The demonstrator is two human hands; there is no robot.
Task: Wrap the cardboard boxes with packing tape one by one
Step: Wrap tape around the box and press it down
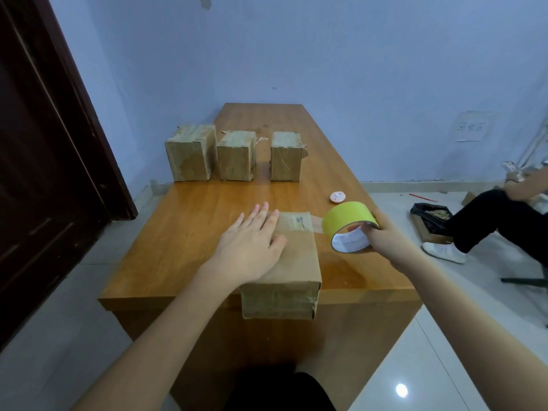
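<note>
A cardboard box (293,262) lies at the near edge of the wooden table (184,232), its front hanging slightly over the edge. My left hand (252,241) rests flat on the box's top, fingers spread. My right hand (388,235) grips a yellow-green roll of packing tape (348,225) just right of the box. A clear strip of tape (317,225) runs from the roll to the box's top. Three more cardboard boxes (191,152) (236,155) (286,155) stand in a row further back on the table.
A small pink round object (336,197) lies on the table behind the tape roll. A dark door (44,173) is at the left. A seated person (498,221) is at the right, beside a box lined with a black bag (430,218) on the floor.
</note>
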